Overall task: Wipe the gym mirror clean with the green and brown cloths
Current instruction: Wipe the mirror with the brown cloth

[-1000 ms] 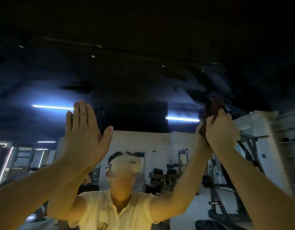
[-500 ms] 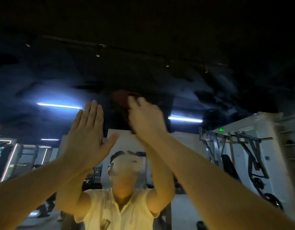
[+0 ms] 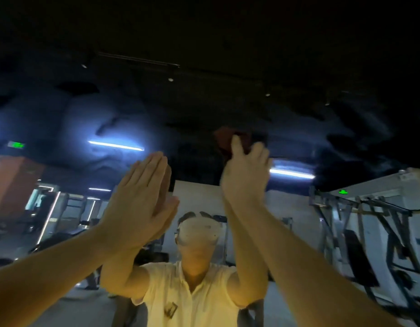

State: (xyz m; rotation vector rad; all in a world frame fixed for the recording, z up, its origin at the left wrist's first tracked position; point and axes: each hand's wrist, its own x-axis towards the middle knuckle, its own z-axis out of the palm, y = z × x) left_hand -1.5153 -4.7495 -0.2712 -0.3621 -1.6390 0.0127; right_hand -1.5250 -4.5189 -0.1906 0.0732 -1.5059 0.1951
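A person faces a gym mirror with 2 arms raised. The left hand lies flat on the glass, fingers straight and together, holding nothing. The right hand, beside it and slightly higher, grips a bunched brown cloth against the mirror. Weight machines are reflected at right.

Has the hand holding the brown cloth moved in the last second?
Yes. The right hand with the brown cloth swept left: it was right of the reflected light strip, now left of it.
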